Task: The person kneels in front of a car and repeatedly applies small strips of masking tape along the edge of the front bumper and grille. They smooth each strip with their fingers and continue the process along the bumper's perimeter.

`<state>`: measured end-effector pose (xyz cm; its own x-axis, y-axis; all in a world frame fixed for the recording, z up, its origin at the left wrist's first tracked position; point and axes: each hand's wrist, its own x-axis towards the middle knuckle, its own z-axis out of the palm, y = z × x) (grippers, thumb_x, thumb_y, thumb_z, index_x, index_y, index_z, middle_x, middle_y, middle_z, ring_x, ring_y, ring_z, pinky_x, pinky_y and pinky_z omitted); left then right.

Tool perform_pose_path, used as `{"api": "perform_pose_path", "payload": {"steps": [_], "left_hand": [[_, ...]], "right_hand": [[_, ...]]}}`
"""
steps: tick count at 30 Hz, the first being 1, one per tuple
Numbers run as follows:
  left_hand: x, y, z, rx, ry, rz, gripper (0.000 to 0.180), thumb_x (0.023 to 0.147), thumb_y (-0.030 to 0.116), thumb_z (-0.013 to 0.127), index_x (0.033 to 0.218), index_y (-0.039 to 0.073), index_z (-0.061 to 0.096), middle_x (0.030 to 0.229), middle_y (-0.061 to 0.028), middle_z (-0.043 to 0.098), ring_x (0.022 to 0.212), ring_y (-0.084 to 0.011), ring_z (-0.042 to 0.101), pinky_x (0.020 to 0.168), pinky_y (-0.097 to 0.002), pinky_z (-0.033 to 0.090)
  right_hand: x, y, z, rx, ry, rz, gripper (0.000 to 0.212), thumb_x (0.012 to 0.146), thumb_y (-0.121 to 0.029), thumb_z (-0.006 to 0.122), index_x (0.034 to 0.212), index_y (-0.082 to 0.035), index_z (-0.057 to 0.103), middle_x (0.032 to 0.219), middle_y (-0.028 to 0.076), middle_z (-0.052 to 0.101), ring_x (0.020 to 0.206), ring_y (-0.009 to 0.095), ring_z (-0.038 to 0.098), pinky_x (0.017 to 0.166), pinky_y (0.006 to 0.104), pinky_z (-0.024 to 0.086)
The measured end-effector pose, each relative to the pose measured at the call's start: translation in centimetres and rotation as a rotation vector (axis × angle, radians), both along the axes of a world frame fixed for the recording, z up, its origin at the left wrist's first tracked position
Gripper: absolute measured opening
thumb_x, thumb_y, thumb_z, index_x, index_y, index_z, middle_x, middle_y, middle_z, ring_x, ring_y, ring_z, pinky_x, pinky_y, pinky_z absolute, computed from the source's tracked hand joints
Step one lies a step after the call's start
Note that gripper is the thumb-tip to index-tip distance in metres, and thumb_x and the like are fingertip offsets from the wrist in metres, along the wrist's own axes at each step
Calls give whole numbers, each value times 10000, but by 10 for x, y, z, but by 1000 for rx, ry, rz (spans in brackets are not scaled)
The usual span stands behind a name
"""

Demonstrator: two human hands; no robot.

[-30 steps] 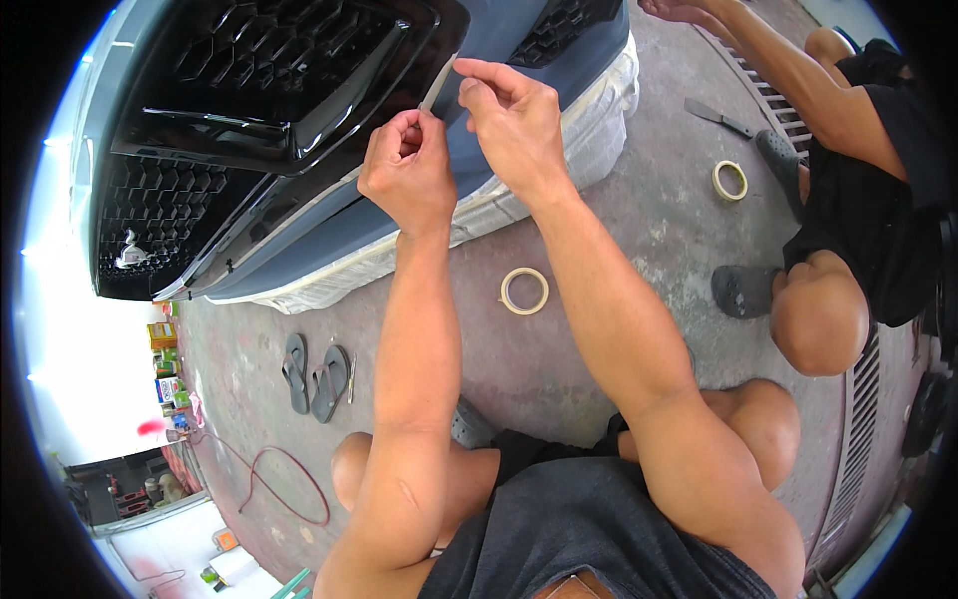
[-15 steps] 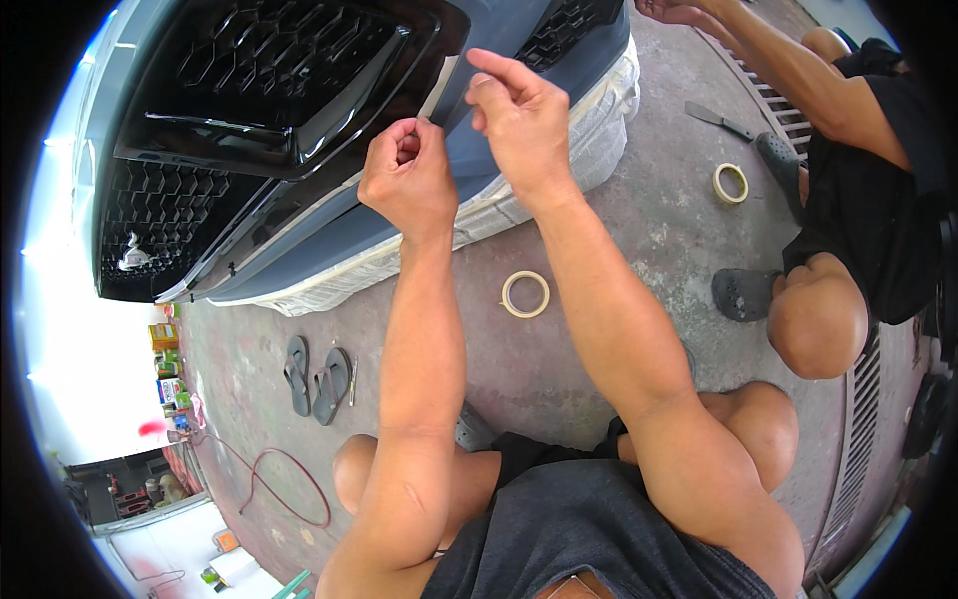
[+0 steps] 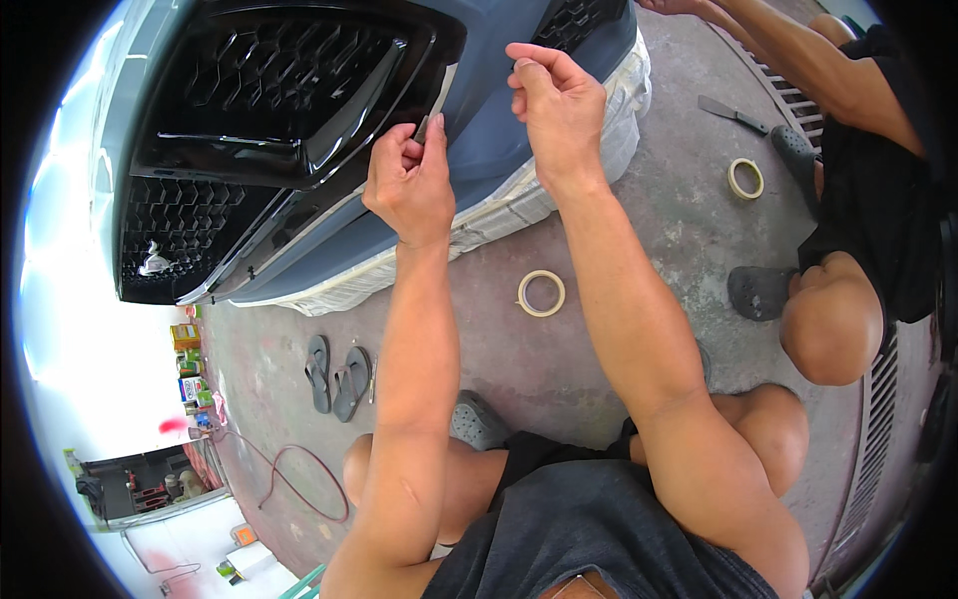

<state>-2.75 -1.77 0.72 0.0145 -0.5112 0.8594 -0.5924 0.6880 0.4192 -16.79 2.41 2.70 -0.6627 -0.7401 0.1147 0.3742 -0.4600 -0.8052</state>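
My left hand (image 3: pixel 411 190) is up against the lower edge of the black trim on a car's front bumper (image 3: pixel 489 110). Between its thumb and fingers a small dark flat piece (image 3: pixel 422 130) shows; its kind is unclear. A pale strip of masking tape (image 3: pixel 445 88) runs along the trim edge just above these fingertips. To the right, my right hand (image 3: pixel 564 125) hovers in front of the blue-grey bumper paint, thumb and fingers pressed together. Whatever they pinch, if anything, is too small to make out.
Pale masking sheet (image 3: pixel 489 230) skirts the bumper's bottom. Masking tape rolls lie on the floor, one in the middle (image 3: pixel 541 294), another (image 3: pixel 745 180) near a putty knife (image 3: pixel 733 115). Another person (image 3: pixel 868 170) squats at right. Flip-flops (image 3: pixel 350 383) and a red hose (image 3: pixel 299 484) lie left.
My right hand has moved right, away from the left one. The left thumb has lifted and the dark piece now shows. The whole view has shifted slightly.
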Motion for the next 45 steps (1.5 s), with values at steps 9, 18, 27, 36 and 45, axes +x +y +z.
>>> {"api": "perform_pose_path", "payload": {"steps": [9, 18, 27, 36, 45], "left_hand": [[4, -5, -11, -21, 51, 43, 259, 801, 105, 877, 913, 21, 659, 636, 3, 587, 501, -86, 480, 475, -233, 396], [1, -4, 32, -545, -332, 108, 378, 746, 156, 869, 1074, 133, 682, 1427, -210, 495, 1363, -418, 353, 1042, -490, 364], [2, -22, 57, -468, -719, 134, 630, 689, 282, 878, 1271, 219, 643, 1642, -240, 246, 1519, -514, 69, 1016, -572, 261], [-6, -19, 64, -425, -765, 185, 659, 694, 307, 842, 1309, 224, 618, 1664, -239, 184, 1524, -518, 33, 1042, -654, 227], [-24, -20, 79, -396, -749, 198, 727, 694, 314, 846, 1362, 230, 571, 1675, -247, 119, 1521, -528, -4, 1008, -710, 237]], "right_hand": [[-11, 1, 2, 11, -49, -21, 185, 959, -97, 621, 1081, -20, 736, 813, 10, 656, 637, 62, 542, 581, 225, 433], [-21, 4, 0, -18, -96, -32, 176, 949, -51, 588, 1038, 19, 723, 811, 19, 659, 613, 43, 536, 533, 214, 432], [-27, 1, -2, -1, -120, -33, 182, 946, -78, 610, 1069, -12, 726, 822, 11, 649, 631, 55, 542, 564, 218, 425], [-32, 3, -1, -10, -117, -48, 181, 940, -83, 607, 1054, -23, 734, 815, 6, 648, 633, 53, 545, 565, 217, 429], [-33, 5, 3, -17, -124, -53, 179, 940, -78, 609, 1053, -20, 735, 806, 12, 651, 627, 53, 547, 559, 218, 429]]}}
